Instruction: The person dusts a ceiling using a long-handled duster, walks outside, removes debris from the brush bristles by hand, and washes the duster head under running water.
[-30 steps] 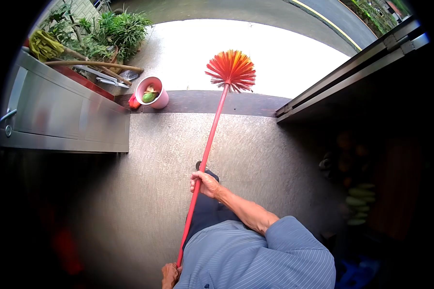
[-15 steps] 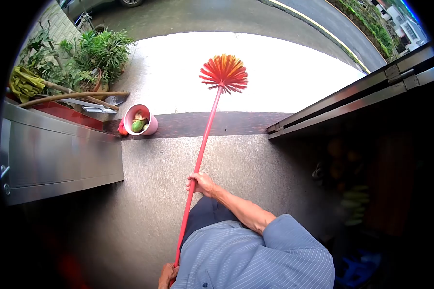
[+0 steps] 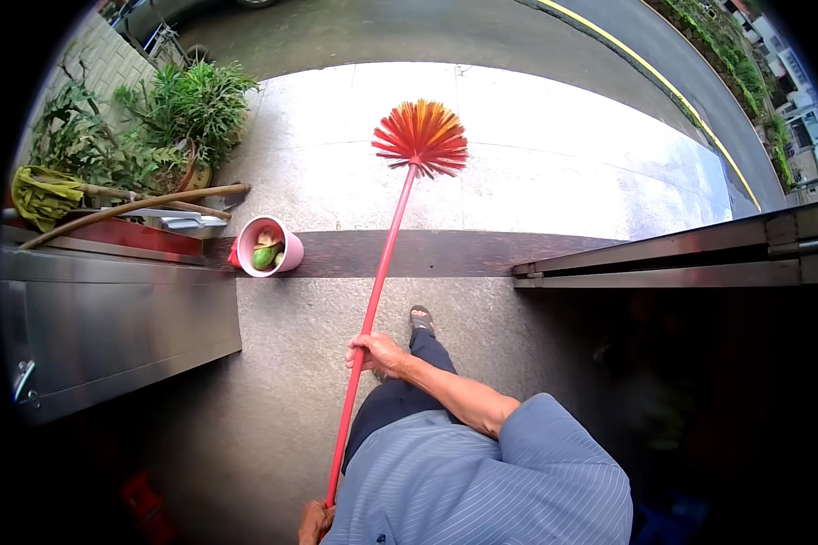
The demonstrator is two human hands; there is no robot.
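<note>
So your left hand (image 3: 315,523) is down at the bottom edge of the view, wrapped round the lower part of the long-handled brush with a smooth red pole and a round head of red and orange bristles (image 3: 390,238). Part of that hand is cut off, so I can't tell how every finger sits. Your right hand (image 3: 378,354) is clamped on the same pole further up, well apart from the left, with the bare forearm crossing in front of you.

The brush runs up and away from both hands, passing over the grey speckled floor (image 3: 291,363). Your foot in a grey open-toed sandal (image 3: 421,319) is just right of the pole. Past that is the dark brown door sill (image 3: 482,255), with a round pink plastic bucket (image 3: 293,255) at its left end, holding green and pale scraps (image 3: 264,255).

The bristle head shows against the pale outdoor paving (image 3: 536,145), well apart from your hands. Leafy green plants (image 3: 191,107) are off to the left, and a grey road with a yellow line (image 3: 691,73) is way out back.
</note>
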